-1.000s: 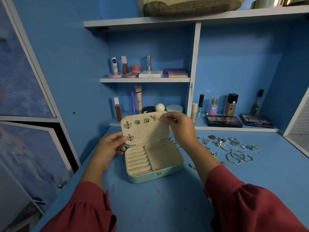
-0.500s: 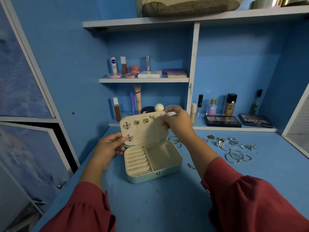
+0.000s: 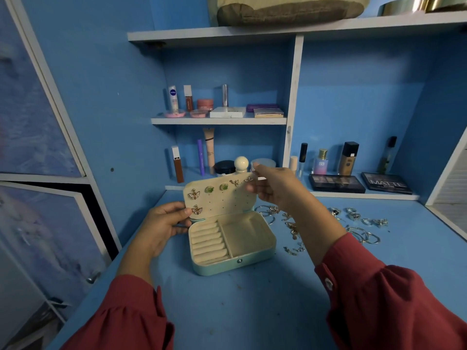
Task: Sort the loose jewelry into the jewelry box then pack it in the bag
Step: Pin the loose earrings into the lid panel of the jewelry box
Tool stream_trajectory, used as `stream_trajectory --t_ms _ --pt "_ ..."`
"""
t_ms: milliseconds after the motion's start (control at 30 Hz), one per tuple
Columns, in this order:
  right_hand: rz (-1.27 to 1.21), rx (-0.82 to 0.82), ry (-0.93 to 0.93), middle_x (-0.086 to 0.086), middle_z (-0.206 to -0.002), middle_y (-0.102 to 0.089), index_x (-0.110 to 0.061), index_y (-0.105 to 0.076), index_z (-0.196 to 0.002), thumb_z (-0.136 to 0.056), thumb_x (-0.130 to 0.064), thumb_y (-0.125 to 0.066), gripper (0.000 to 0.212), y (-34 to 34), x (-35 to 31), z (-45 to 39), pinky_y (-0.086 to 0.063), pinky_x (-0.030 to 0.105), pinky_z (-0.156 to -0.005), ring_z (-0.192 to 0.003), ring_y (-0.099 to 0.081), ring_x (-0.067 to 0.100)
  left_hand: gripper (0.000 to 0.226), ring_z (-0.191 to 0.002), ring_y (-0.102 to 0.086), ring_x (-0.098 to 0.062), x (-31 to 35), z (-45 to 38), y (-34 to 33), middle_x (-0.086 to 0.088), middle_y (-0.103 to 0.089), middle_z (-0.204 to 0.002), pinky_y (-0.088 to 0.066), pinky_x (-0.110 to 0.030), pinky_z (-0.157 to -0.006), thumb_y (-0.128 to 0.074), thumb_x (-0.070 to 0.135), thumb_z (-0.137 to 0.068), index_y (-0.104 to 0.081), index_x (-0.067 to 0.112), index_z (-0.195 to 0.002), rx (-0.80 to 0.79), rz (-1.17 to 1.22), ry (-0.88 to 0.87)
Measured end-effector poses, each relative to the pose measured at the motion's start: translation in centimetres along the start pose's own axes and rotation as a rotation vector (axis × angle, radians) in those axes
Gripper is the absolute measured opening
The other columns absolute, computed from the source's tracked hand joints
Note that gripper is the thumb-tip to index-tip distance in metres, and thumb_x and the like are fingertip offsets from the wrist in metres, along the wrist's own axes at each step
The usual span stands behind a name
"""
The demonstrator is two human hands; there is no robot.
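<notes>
Legible: "NIVEA" tube (image 3: pixel 173 98), "MATTE" palette (image 3: pixel 387 183), "SB" bottle (image 3: pixel 321 161). Jewelry box (image 3: pixel 233 248) open on desk (image 3: pixel 240 299). My left hand (image 3: pixel 161 224) grips lid's edge; right hand (image 3: pixel 274 186) pinches lid's top corner, having shifted up since earlier. Loose jewelry (image 3: pixel 358 232) lies right.

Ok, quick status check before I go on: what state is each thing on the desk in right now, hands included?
jewelry box: open, lid upright.
lid panel: six earrings pinned on, most holes free.
ring rolls: no rings in them.
side compartment: nothing in it.
loose jewelry: spread on the desk, unsorted.
left hand: holds the lid's left edge.
right hand: fingers at the lid's top right corner, by the last earring.
</notes>
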State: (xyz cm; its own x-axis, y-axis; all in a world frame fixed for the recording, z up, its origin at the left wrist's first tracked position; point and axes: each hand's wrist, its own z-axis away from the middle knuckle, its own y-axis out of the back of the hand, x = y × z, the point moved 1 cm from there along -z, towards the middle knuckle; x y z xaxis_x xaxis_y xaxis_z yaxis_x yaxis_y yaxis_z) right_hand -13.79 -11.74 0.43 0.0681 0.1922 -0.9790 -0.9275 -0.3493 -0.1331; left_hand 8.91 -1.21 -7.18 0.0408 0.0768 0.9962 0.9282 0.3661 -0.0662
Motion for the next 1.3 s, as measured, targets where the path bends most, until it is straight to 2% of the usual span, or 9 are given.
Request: stream_trajectory --t_ms 100,267,467,633,867,967,1033,1200,1300 --pt "0.004 -0.041 -0.041 0.010 -0.067 -0.070 -0.004 -0.062 -0.084 -0.090 -0.018 -0.065 0.015 0.8 0.3 0.4 -0.047 0.019 -0.046 -0.055 -0.066 0.013 0.017 -0.058 -0.061 -0.013 0.2 0.1 0.1 -0.007 -0.070 -0.070 -0.055 -0.025 -0.057 -0.054 -0.006 -0.086 -0.068 0.001 -0.091 -0.007 0.038 0.026" --pt "-0.027 -0.117 -0.120 0.017 -0.081 -0.071 -0.001 -0.065 -0.087 -0.088 -0.006 -0.062 0.006 2.4 1.4 1.2 -0.046 0.017 -0.043 -0.056 -0.066 0.014 0.046 -0.052 -0.058 -0.016 0.4 0.0 -0.1 -0.010 -0.067 -0.064 -0.051 -0.023 -0.050 -0.038 -0.007 -0.084 -0.075 0.009 -0.062 0.014 0.135 0.049" --pt "0.051 -0.189 -0.203 0.011 -0.069 -0.070 -0.005 -0.060 -0.084 -0.084 0.002 -0.064 0.009 3.8 2.6 1.8 -0.042 0.014 -0.040 -0.050 -0.064 0.010 0.039 -0.075 -0.057 -0.026 0.4 0.1 -0.1 -0.016 -0.073 -0.083 -0.041 -0.033 -0.065 -0.042 0.002 -0.088 -0.076 0.009 -0.070 -0.017 0.023 0.058" --pt "0.166 -0.212 -0.231 0.006 -0.062 -0.067 -0.010 -0.052 -0.097 -0.078 0.003 -0.071 0.030 4.6 3.7 1.6 -0.039 0.015 -0.038 -0.049 -0.062 0.009 0.023 -0.056 -0.046 -0.014 0.7 0.1 -0.4 -0.015 -0.074 -0.081 -0.031 -0.025 -0.052 -0.046 0.002 -0.090 -0.068 0.003 -0.089 0.039 -0.055 0.039" --pt "0.217 -0.282 -0.265 -0.001 -0.057 -0.063 -0.012 -0.049 -0.097 -0.081 0.001 -0.069 0.029 5.0 4.6 1.2 -0.030 0.014 -0.038 -0.046 -0.057 0.005 0.025 -0.073 -0.055 -0.008 2.2 1.1 -2.5 -0.004 -0.074 -0.087 -0.033 -0.022 -0.060 -0.051 -0.001 -0.089 -0.071 0.013 -0.092 -0.023 -0.206 -0.138" --pt "0.161 -0.300 -0.263 0.001 -0.062 -0.062 -0.014 -0.050 -0.085 -0.084 0.002 -0.063 0.020 5.3 4.7 1.1 -0.028 0.014 -0.039 -0.048 -0.056 0.006 0.021 -0.081 -0.066 -0.003 3.5 2.2 -4.8 0.000 -0.075 -0.084 -0.044 -0.014 -0.068 -0.057 -0.003 -0.087 -0.071 0.012 -0.092 -0.098 -0.240 -0.192" --pt "0.164 -0.315 -0.256 0.002 -0.064 -0.061 -0.014 -0.052 -0.078 -0.084 0.001 -0.063 0.020 5.5 4.8 1.0 -0.027 0.014 -0.039 -0.048 -0.054 0.006 0.020 -0.088 -0.068 -0.009 4.4 3.0 -6.4 0.000 -0.075 -0.085 -0.049 -0.017 -0.078 -0.062 -0.002 -0.085 -0.072 0.014 -0.090 -0.154 -0.281 -0.253" --pt "0.172 -0.346 -0.195 0.007 -0.067 -0.053 -0.009 -0.054 -0.084 -0.081 0.003 -0.063 0.015 5.7 5.4 0.4 -0.028 0.015 -0.037 -0.049 -0.046 0.008 0.014 -0.087 -0.056 -0.007 4.9 5.3 -11.8 0.007 -0.071 -0.083 -0.041 -0.015 -0.078 -0.074 0.015 -0.078 -0.075 0.029 -0.081 -0.348 -0.627 -0.504" --pt "0.134 -0.338 -0.143 0.007 -0.060 -0.044 -0.010 -0.050 -0.076 -0.082 0.009 -0.056 0.021 5.7 5.8 0.3 -0.025 0.017 -0.037 -0.042 -0.041 0.009 0.013 -0.091 -0.050 -0.010 2.8 6.2 -14.6 0.010 -0.069 -0.083 -0.039 -0.023 -0.082 -0.065 0.027 -0.078 -0.076 0.026 -0.083 -0.442 -0.908 -0.687"
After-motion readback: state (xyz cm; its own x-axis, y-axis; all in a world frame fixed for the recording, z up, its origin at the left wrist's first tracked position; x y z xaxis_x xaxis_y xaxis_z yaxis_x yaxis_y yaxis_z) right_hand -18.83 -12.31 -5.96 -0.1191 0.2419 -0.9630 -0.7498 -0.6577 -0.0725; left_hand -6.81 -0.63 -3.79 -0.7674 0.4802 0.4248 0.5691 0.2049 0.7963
